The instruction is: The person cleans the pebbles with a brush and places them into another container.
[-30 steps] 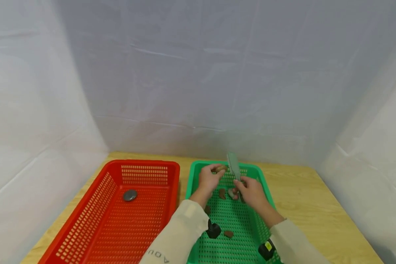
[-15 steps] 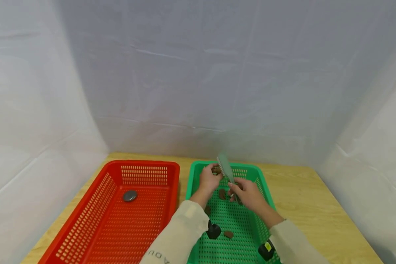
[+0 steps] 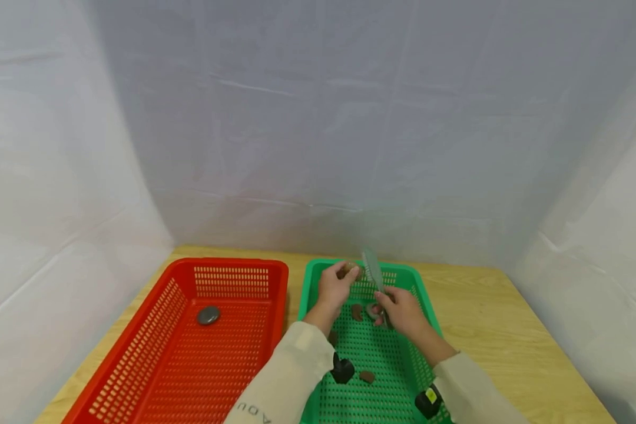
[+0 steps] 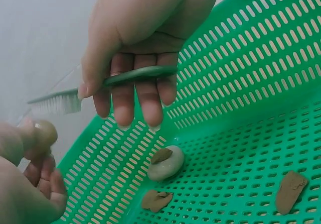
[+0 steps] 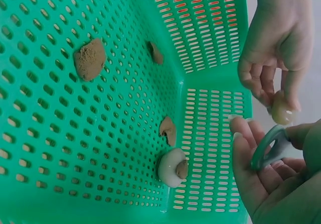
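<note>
My left hand (image 3: pixel 335 288) pinches a smooth yellowish-brown pebble (image 5: pixel 282 111) between thumb and fingers, above the far end of the green basket (image 3: pixel 306 288). Close to its right, my right hand (image 3: pixel 407 312) grips the handle of a green brush (image 3: pixel 373 270). In the left wrist view the white bristles (image 4: pixel 62 104) lie just above the pebble; I cannot tell whether they touch it. Beneath the hands, a white pebble (image 5: pixel 169 168) rests on the basket floor with a brown clump (image 4: pixel 161 156) on it. More brown clumps (image 5: pixel 90 60) lie around the floor.
To the left stands a red basket (image 3: pixel 283 294) with one dark grey pebble (image 3: pixel 208 315) inside. Both baskets rest on a wooden table (image 3: pixel 487 330). White sheeting (image 3: pixel 318 147) rises behind and on both sides.
The brush tilted left over the pebble half a second ago and has since swung back right, more upright. The pebble has turned a little in my left fingers. Both baskets stay put.
</note>
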`<state>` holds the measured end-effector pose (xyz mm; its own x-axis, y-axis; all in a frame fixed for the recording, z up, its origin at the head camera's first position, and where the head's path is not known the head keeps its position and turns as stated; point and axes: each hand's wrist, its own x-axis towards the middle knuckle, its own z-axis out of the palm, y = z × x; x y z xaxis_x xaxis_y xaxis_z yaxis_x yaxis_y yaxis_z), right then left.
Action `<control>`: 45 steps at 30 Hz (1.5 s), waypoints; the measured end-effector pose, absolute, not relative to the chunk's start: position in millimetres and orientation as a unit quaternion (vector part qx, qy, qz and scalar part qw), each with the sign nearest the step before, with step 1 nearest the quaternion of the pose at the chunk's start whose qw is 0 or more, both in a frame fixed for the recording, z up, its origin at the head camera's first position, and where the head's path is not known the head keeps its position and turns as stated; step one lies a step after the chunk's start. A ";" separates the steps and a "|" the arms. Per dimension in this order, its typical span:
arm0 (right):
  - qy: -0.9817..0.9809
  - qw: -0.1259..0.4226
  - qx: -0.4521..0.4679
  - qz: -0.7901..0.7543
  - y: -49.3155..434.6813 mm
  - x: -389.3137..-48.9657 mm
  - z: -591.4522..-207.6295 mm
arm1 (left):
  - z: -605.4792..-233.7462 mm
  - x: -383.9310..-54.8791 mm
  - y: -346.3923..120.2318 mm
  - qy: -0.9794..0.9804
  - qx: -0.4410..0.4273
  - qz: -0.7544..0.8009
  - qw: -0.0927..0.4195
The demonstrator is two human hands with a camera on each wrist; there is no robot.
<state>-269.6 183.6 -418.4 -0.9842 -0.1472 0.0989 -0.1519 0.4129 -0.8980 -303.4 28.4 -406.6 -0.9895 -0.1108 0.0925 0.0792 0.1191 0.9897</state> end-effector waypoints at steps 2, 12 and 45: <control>-0.842 0.007 0.081 0.533 183.8 -269.8 -418.5 | -406.7 -303.7 28.5 -0.733 0.013 -0.677 0.066; -0.836 0.030 0.115 0.536 182.2 -266.4 -414.9 | -405.6 -301.7 28.0 -0.732 0.036 -0.679 0.054; -0.844 -0.060 0.078 0.527 189.3 -272.5 -407.0 | -394.5 -302.2 32.3 -0.776 0.036 -0.627 0.056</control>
